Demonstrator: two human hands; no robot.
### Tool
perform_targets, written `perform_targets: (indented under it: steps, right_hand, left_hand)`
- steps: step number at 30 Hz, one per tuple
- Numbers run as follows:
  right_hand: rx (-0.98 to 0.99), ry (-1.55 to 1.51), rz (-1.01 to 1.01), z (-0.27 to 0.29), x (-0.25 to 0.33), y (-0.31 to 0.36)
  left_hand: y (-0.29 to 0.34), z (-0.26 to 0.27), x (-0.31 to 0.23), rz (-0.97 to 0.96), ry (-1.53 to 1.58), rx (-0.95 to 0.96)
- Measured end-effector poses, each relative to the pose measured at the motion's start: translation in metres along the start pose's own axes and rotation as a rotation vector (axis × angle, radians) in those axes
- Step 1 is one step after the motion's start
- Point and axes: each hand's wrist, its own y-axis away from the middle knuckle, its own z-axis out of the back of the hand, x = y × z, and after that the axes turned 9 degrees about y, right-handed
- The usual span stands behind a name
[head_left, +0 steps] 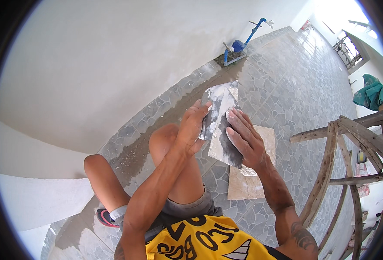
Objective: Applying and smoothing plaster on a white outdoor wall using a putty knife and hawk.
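My left hand point(193, 125) grips a flat grey scraper point(213, 102) smeared with white paste, its thumb on the upper face. Fingers of my right hand point(251, 141) lie pressed together across a second flat scraper point(217, 145), also coated with paste; its thumb is hidden. The two blades overlap or meet in front of me, and whether they have handles does not show. Below my right hand, a beige square slab point(239, 188) lies on the floor, with some white paste point(247, 171) on it, partly covered by the hand.
A white wall point(92, 65) curves along the left. At its foot runs a strip of bare cement point(133, 160) beside grey stone-patterned tiles point(295, 104). Blue pipes with a water meter point(238, 45) stand ahead. Wooden scaffolding point(330, 160) with a green cloth point(370, 93) rises on the right.
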Motion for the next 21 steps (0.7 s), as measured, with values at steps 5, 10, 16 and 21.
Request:
perform_targets:
  steps: [5, 10, 16, 21]
  right_hand:
    - [-0.016, 0.016, 0.011, -0.002, 0.0, 0.0]
    - [-0.036, 0.061, 0.001, -0.005, -0.005, 0.002]
    - [-0.054, 0.11, -0.019, -0.008, -0.018, 0.006]
    - [-0.064, 0.117, -0.012, -0.011, -0.029, 0.012]
  left_hand:
    - [-0.002, 0.003, 0.0, 0.0, 0.0, 0.006]
    - [-0.004, 0.006, 0.003, -0.009, 0.061, 0.035]
    - [-0.003, 0.01, 0.003, -0.018, 0.026, 0.012]
    - [-0.003, 0.009, 0.006, -0.037, 0.01, -0.005]
